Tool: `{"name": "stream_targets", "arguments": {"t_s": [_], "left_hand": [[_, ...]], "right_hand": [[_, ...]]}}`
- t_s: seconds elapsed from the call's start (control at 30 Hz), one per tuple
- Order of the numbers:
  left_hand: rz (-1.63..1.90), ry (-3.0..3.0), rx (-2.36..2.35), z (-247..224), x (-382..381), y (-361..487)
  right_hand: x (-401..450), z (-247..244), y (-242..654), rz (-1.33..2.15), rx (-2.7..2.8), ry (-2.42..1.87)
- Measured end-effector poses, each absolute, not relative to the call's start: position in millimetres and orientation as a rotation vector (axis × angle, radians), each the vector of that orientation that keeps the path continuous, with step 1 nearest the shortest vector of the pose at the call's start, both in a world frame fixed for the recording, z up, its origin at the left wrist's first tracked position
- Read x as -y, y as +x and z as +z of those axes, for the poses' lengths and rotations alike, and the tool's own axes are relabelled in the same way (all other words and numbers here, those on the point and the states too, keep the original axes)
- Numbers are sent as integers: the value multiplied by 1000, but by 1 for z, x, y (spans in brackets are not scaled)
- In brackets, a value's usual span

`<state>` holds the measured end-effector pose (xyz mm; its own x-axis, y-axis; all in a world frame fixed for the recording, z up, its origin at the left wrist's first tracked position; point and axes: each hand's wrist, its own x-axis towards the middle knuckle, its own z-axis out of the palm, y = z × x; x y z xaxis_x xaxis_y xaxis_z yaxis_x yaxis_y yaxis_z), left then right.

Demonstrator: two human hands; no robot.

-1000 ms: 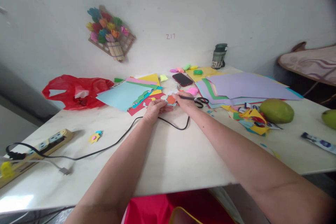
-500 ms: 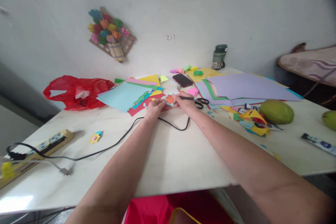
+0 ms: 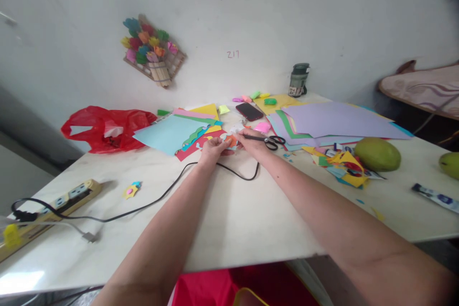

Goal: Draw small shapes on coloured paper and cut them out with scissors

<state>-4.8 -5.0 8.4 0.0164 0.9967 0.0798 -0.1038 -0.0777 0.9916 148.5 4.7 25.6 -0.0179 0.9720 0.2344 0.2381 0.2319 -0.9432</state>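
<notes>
Near the middle of the table, my left hand [image 3: 214,148] pinches a small orange and white paper cut-out [image 3: 232,140]. The fingers of my right hand [image 3: 250,140] are closed on the cut-out's right side. Black-handled scissors [image 3: 274,142] lie right beside my right hand, their blades running along behind it; I cannot tell whether the hand touches them. Left of my left hand is a red paper sheet [image 3: 184,152] with small scraps on it. A pink lump [image 3: 263,127] sits behind the scissors.
Coloured sheets [image 3: 168,134] lie left, and a stack topped by purple paper [image 3: 333,117] lies right. A phone [image 3: 249,111] is behind my hands. Paper scraps [image 3: 346,167], a green mango [image 3: 377,154], a red bag [image 3: 107,129], a black cable [image 3: 172,186] and a power strip [image 3: 68,198] surround the workspace.
The orange cut-out has tilted between my fingers and shows less of its face. My left fingertips have shifted slightly onto it. The scissors have stayed in place.
</notes>
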Motion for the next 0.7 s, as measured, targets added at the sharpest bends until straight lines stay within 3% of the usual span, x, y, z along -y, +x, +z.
{"name": "stream_targets", "arguments": {"t_s": [0.47, 0.7], "left_hand": [[1311, 1218, -1036, 7, 4, -6], [1504, 981, -1105, 11, 2, -9]], "right_hand": [[-14, 16, 155, 1067, 1460, -1114], [-21, 12, 155, 1095, 1311, -1129]]}}
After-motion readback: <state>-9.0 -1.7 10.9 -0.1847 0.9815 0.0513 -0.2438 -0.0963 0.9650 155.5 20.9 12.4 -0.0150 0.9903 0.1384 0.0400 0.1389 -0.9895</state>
